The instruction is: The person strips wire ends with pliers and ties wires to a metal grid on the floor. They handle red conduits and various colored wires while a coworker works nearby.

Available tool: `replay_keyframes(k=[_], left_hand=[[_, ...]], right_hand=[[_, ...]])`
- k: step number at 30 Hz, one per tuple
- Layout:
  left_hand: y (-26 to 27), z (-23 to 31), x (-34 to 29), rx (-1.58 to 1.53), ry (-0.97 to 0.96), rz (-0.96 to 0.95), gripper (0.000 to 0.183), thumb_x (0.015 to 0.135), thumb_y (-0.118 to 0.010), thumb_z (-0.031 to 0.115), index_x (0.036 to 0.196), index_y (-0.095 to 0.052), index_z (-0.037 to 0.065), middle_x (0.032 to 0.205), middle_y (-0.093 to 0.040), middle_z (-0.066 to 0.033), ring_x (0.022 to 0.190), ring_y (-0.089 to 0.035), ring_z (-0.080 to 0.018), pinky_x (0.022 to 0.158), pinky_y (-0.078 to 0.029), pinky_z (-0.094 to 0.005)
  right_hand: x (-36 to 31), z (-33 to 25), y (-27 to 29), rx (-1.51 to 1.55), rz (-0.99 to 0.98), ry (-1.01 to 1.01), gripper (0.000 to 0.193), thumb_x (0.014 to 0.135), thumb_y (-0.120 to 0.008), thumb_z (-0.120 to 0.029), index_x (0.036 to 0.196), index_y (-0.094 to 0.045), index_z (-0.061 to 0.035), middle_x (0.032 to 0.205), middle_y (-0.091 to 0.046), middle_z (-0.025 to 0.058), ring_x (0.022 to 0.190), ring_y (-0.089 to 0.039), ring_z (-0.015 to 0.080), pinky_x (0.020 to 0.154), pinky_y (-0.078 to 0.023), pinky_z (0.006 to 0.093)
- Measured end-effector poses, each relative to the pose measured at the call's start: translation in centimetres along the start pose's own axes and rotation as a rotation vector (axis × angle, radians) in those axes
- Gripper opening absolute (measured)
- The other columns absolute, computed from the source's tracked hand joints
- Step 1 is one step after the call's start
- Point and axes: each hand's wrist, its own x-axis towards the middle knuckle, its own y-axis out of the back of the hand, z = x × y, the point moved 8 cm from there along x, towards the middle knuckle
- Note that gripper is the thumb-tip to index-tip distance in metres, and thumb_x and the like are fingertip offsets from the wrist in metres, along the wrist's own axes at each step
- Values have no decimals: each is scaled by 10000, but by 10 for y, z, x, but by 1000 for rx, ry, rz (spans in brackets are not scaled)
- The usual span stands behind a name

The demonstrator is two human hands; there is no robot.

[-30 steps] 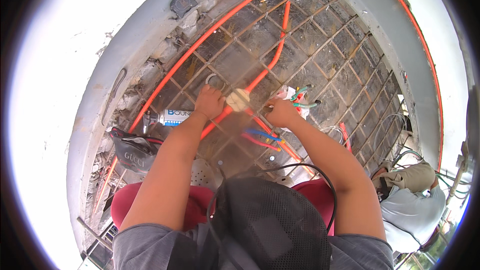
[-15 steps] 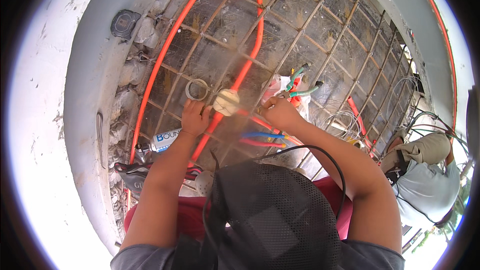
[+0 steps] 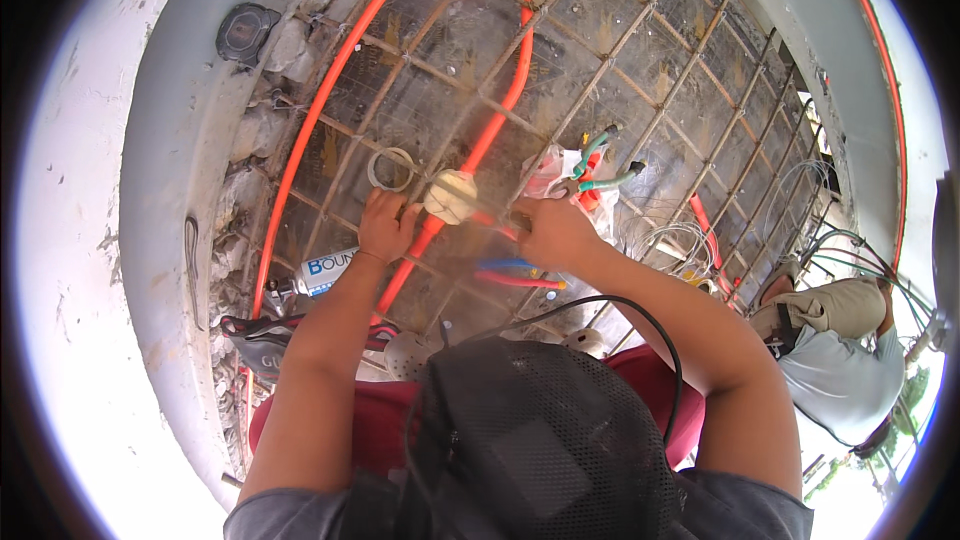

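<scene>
A round cream junction box (image 3: 451,197) sits among the rusty steel bars, with an orange conduit (image 3: 487,145) running up from it and another length leaving its lower side. My left hand (image 3: 387,228) is just left of the box, thumb apart from the fingers and close to its edge; nothing shows in it. Right of the box, my right hand (image 3: 562,236) is closed in a pinch by a short orange conduit branch. What its fingertips hold is hidden. Green-handled pliers (image 3: 592,175) lie beyond that hand on a plastic bag (image 3: 548,168).
A tape ring (image 3: 390,169) lies beyond my left hand, and a spray can (image 3: 325,272) beside my left forearm. Blue and red conduit pieces (image 3: 520,280) are below the box. Coiled wire (image 3: 680,240) lies to the right, near a crouching person (image 3: 840,370). A tape measure (image 3: 246,34) rests on the left ledge.
My right hand has shifted slightly left, closer to the junction box. My left hand stays beside the box. The whole view has moved a little.
</scene>
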Motion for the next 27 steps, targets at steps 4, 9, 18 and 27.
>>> replay_keyframes(k=[4,9,18,27], left_hand=[[-2,-2,1,27,-6,1,197,970,-757,216,952,-682,35,979,-688,-159,1011,-612,-409,906,-517,-504],[0,2,0,84,-20,2,218,979,-754,247,956,-687,40,1009,-705,-161,1047,-615,-407,939,-523,-511],[-8,-8,-4,73,37,-35,220,990,-736,256,1005,-682,43,1024,-706,-176,1060,-608,-428,983,-515,-508],[-6,-7,-3,28,99,-60,232,1000,-724,270,1002,-678,43,1029,-707,-188,1101,-623,-441,960,-524,-538]], right_hand=[[8,-23,-15,-329,-49,194,162,979,-619,-197,1055,-701,-79,746,-670,80,592,-648,200,506,-474,447],[26,46,-21,909,-218,-707,270,916,-636,-197,1133,-725,-63,880,-768,191,732,-759,349,656,-596,521],[34,18,-28,140,-317,-42,198,990,-658,-213,1079,-696,-40,851,-715,104,606,-592,153,534,-460,362],[3,-17,-20,-511,13,314,209,1042,-594,-266,1078,-680,-78,801,-703,90,541,-596,147,448,-427,340]])
